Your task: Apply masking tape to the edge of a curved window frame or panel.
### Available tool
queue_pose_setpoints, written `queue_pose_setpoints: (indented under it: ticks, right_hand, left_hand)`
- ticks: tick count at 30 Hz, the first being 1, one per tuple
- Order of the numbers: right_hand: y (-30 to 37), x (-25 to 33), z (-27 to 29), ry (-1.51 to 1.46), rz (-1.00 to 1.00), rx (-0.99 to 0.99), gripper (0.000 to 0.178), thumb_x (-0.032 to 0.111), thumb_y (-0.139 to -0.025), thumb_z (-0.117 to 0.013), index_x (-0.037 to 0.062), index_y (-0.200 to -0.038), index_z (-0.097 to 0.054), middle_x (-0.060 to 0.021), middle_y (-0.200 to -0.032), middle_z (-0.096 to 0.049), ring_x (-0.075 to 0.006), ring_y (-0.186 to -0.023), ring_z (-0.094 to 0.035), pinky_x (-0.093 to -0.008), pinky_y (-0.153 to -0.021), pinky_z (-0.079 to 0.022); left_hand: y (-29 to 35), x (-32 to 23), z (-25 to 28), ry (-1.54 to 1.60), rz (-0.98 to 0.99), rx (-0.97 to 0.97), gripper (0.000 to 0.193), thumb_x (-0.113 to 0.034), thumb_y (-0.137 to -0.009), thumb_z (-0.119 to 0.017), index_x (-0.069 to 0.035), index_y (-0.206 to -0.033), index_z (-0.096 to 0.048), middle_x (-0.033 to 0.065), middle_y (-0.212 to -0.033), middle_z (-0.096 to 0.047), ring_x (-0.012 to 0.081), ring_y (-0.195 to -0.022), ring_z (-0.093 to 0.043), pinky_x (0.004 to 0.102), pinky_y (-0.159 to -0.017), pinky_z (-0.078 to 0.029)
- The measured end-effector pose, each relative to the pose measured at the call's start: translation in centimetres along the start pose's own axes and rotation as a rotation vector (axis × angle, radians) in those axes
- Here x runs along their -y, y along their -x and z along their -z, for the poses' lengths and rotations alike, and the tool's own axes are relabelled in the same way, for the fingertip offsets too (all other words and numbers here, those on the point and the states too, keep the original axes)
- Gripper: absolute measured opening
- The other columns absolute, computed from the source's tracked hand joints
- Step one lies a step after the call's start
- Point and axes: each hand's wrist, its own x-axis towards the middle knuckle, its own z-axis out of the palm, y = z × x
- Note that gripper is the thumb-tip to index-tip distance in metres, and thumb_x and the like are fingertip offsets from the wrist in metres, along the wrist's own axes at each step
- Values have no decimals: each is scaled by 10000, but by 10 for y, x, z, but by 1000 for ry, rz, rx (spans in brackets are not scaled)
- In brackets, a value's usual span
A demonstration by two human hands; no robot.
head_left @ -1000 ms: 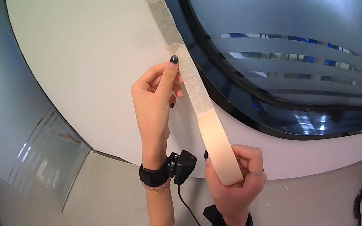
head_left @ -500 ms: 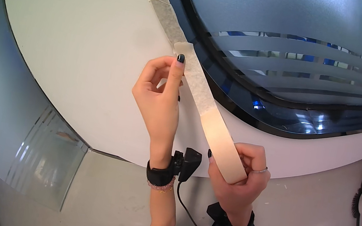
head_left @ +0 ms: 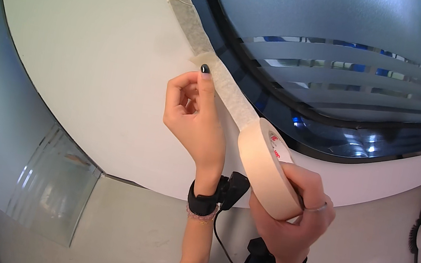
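Observation:
My right hand [head_left: 294,214] grips a roll of cream masking tape [head_left: 265,169], fingers in its core. From the roll a loose strip of tape [head_left: 231,91] runs up and left along the rim of a dark-framed window [head_left: 262,93]. At the strip's upper end, my left hand [head_left: 196,118] has its thumb on the tape with the other fingers curled in; the fingertips behind the tape are hidden. Just above, masking tape [head_left: 185,17] stuck to the white panel [head_left: 85,42] follows the frame's edge, and the strip's end overlaps it.
Frosted glass with clear stripes [head_left: 335,63] fills the frame at the upper right. Another frosted, striped pane [head_left: 40,169] stands at the left. A pale floor [head_left: 131,230] lies below the panel. Black wrist straps with small boxes sit on both wrists; a cable [head_left: 222,240] hangs from the left one.
The roll has turned so its side and core show, and it sits nearer the window frame. My right hand moved slightly right and down. The left thumb stays at the strip's end; its wrist shifted right.

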Motion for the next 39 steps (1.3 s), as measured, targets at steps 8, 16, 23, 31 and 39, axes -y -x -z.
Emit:
queue_pose_setpoints:
  ticks: [8, 16, 23, 31, 39]
  right_hand:
    - [7, -6, -8, -42, -23, 5, 392, 40, -630, -800, 9, -970, -606, -122, -727, -659, -249, -611, -668, -286, -594, -534]
    - [7, -9, -9, -71, -63, 2, 398, 32, -622, -799, 7, -967, -601, -125, -758, -672, -234, -639, -685, -283, -609, -537]
    - [10, -8, -7, -80, -72, 15, 369, 4, -650, -781, 9, -967, -591, -109, -797, -677, -173, -682, -679, -246, -634, -525]
    - [11, -8, -9, -94, -65, 37, 342, -35, -678, -754, 2, -968, -576, -81, -821, -677, -109, -699, -658, -205, -644, -503]
    - [13, -13, -9, -78, -48, 25, 352, -36, -670, -748, 6, -974, -577, -75, -813, -673, -102, -686, -649, -201, -639, -497]
  left_hand:
    - [2, 3, -8, -5, -79, 14, 108, -108, -924, -597, -17, -873, -566, -28, -688, -484, 44, -606, -393, 209, -552, -333]
    - [1, 10, -8, 6, -134, 9, 108, -82, -928, -581, 15, -890, -548, 7, -725, -519, 44, -628, -427, 192, -483, -320]
    - [4, 5, -6, 2, -113, 25, 111, -81, -937, -571, 15, -890, -539, 6, -738, -520, 29, -565, -392, 186, -470, -284]
    - [2, 6, -8, 36, -136, 8, 120, -85, -946, -567, 18, -894, -533, 0, -726, -513, 21, -574, -400, 180, -483, -277]
    - [3, 4, -6, 19, -104, 16, 122, -94, -938, -587, 6, -883, -543, -15, -686, -513, 19, -566, -409, 176, -488, -290]
